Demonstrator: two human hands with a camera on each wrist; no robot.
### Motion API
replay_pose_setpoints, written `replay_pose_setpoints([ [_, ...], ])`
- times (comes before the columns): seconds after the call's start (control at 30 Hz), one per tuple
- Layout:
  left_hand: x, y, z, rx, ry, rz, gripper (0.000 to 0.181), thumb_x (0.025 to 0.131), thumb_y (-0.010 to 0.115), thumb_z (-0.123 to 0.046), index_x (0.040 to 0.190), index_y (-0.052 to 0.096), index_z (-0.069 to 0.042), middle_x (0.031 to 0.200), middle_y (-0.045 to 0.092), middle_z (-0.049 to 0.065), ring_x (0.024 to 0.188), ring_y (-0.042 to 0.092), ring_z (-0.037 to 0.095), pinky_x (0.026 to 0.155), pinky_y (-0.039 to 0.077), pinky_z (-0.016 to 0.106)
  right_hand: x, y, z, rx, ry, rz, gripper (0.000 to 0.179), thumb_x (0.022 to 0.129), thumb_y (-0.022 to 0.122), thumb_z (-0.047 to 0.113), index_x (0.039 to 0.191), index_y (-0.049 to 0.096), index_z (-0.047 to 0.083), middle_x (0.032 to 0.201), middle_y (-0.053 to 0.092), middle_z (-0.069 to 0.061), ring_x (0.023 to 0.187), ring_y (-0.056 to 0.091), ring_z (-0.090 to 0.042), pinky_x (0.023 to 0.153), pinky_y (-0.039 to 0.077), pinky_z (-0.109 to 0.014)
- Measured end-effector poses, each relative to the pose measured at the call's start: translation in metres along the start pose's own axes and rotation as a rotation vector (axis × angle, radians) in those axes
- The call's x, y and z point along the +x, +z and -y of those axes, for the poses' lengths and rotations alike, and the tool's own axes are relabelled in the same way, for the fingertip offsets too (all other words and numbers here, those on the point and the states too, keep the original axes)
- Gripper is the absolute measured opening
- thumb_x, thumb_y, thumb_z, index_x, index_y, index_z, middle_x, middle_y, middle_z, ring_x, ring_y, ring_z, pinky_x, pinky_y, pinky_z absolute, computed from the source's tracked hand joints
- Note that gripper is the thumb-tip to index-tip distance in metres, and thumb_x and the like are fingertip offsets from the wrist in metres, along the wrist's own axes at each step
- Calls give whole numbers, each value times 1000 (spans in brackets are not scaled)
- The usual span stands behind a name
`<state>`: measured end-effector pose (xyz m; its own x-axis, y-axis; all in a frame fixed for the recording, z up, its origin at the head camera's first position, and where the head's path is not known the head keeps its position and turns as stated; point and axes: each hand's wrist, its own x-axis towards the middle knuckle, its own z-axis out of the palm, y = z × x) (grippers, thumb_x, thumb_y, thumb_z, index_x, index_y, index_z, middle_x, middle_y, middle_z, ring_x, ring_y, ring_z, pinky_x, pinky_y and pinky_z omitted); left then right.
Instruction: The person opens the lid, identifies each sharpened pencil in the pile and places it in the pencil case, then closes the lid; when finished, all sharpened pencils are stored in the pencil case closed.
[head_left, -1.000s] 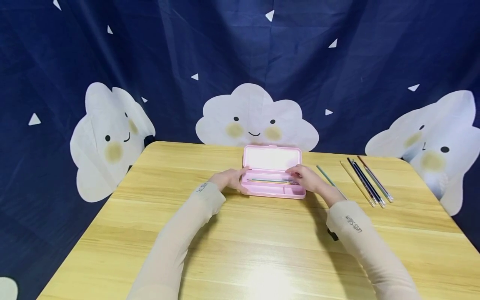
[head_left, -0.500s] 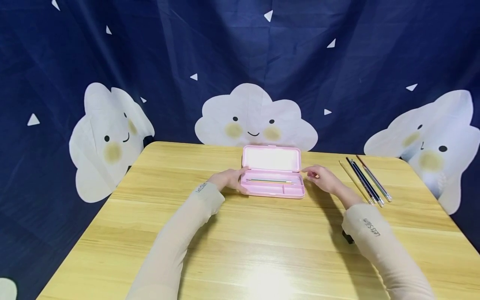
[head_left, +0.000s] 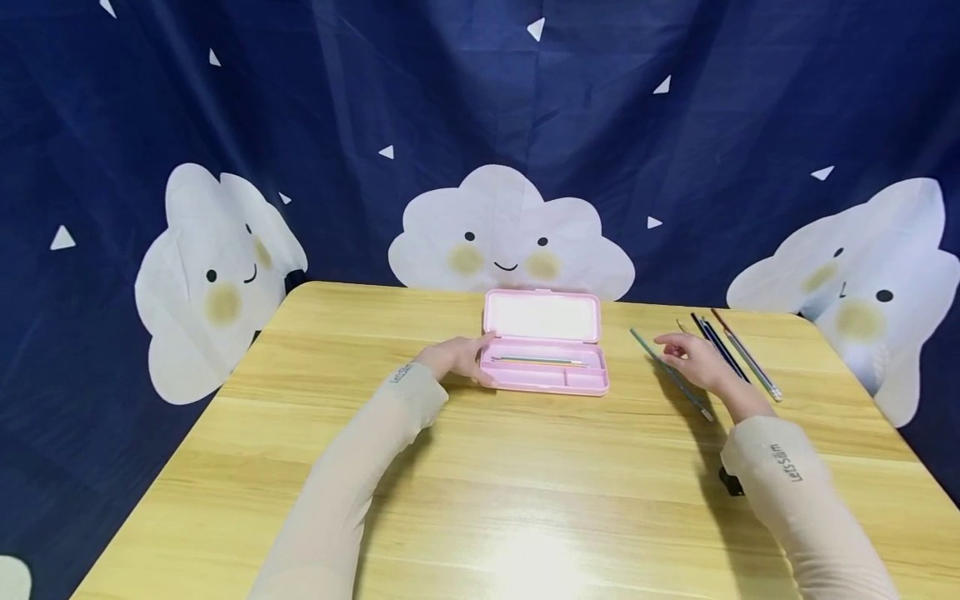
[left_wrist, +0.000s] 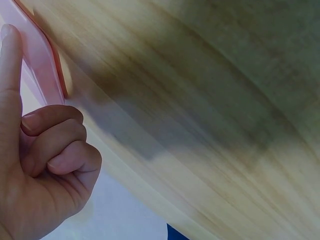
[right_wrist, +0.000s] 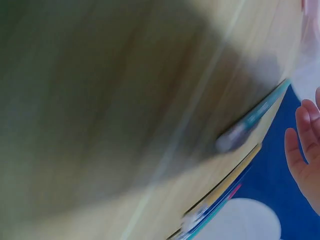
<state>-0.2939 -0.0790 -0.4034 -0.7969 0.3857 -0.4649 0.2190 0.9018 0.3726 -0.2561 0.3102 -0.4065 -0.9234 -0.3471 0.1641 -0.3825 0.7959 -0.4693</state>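
A pink pencil case [head_left: 525, 388] lies with its lid up near the table's far edge, with a few thin pencils [head_left: 540, 362] in its long compartment. My left hand [head_left: 453, 358] holds the case's left end between thumb and forefinger. In the left wrist view, one finger stretches along the pink wall [left_wrist: 40, 55] while the others curl in. My right hand [head_left: 693, 360] hovers beside a teal pencil [head_left: 678, 383], fingers loosely bent and holding nothing. The right wrist view has this teal pencil [right_wrist: 260, 111] lying on the wood, apart from the fingers [right_wrist: 306, 132].
Several more pencils [head_left: 750, 359] lie side by side to the right, partly covered by my right hand. A yellow pencil [right_wrist: 222, 182] is among them. Behind the wooden table [head_left: 525, 483] hangs a dark blue curtain [head_left: 465, 83] with white clouds.
My right hand has left the pencil case and moved right, past the teal pencil towards the other pencils. The left hand stays on the case.
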Motion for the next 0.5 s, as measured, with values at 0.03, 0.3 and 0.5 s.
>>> replay_pose_setpoints([
  [0.03, 0, 0, 0, -1, 1, 0, 106, 70, 72, -52, 148, 4, -27, 148, 24, 17, 134, 26, 29, 110, 23, 40, -2, -2, -3, -10, 11, -3, 27, 83, 58, -6, 108, 56, -15, 80, 58, -15, 78, 56, -32, 70, 46, -45],
  [0.3, 0, 0, -1, 19, 9, -3, 107, 69, 71, -53, 148, 4, -27, 147, 27, 15, 133, 29, 27, 109, 25, 39, -15, -9, -23, -20, 80, -19, 27, 84, 59, -3, 108, 55, -15, 78, 59, -16, 74, 56, -30, 64, 46, -37],
  [0.5, 0, 0, 0, 18, 8, -6, 106, 69, 71, -54, 148, 5, -27, 147, 27, 15, 133, 29, 28, 109, 25, 39, -22, -16, -32, -74, 142, -10, 32, 85, 60, 2, 111, 52, -16, 76, 57, -14, 71, 53, -26, 64, 42, -37],
])
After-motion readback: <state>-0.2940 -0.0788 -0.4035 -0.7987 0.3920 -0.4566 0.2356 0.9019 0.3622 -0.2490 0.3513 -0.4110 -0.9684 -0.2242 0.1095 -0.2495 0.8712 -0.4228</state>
